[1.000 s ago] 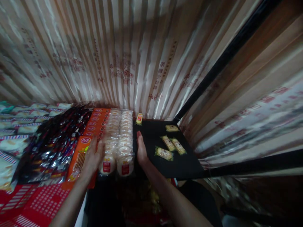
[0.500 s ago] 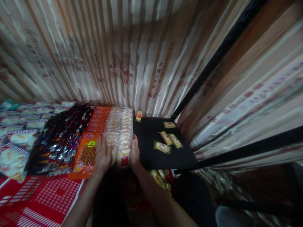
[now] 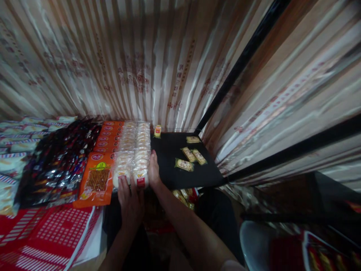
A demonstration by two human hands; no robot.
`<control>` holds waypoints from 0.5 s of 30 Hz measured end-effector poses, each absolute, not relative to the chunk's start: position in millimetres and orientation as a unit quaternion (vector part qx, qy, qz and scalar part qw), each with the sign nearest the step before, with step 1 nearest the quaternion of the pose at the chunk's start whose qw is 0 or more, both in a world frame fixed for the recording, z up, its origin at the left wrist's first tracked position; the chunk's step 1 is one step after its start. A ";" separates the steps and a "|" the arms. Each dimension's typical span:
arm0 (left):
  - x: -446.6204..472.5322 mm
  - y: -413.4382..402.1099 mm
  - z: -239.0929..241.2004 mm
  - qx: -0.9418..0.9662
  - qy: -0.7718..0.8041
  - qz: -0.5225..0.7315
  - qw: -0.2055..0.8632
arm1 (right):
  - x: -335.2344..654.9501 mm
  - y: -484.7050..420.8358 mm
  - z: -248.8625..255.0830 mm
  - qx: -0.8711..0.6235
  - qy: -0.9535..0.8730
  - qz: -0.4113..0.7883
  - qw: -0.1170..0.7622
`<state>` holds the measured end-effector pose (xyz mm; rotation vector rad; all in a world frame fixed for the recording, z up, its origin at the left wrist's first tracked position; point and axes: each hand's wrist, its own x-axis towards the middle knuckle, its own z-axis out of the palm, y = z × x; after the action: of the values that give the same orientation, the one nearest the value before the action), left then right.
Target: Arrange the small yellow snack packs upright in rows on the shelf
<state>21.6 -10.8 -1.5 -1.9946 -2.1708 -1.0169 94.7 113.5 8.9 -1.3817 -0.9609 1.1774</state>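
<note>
Two rows of clear-wrapped round rice cracker packs (image 3: 132, 154) lie on a shelf, red labels at their near ends. My left hand (image 3: 128, 197) lies flat against the near ends of the packs, fingers stretched forward. My right hand (image 3: 153, 171) rests edge-on against the right side of the right row, fingers straight and together. Neither hand grips anything. To the right, a bare black shelf board (image 3: 169, 171) carries several small yellow-wrapped snacks (image 3: 184, 164) lying loose.
Orange snack bags (image 3: 97, 180) sit left of the cracker packs, then dark shiny packets (image 3: 56, 165) and white packs (image 3: 14, 146) further left. Red patterned boxes (image 3: 42, 237) lie at the near left. Striped foil sheeting (image 3: 135, 64) covers the back wall. A black upright post (image 3: 239, 64) stands right.
My left hand moved from the left side of the cracker rows to their near ends. My right hand stayed against the right side. The view shifted right and down.
</note>
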 end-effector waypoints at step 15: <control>93.8 -84.8 -66.2 -0.625 -0.681 -0.269 -0.269 | 230.4 -28.9 -30.8 -0.632 -0.560 0.425 0.326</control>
<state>93.8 -84.8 -66.2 -2.3927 -2.6074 -1.0302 230.4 -28.9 -30.8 -1.6562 -1.4671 1.1133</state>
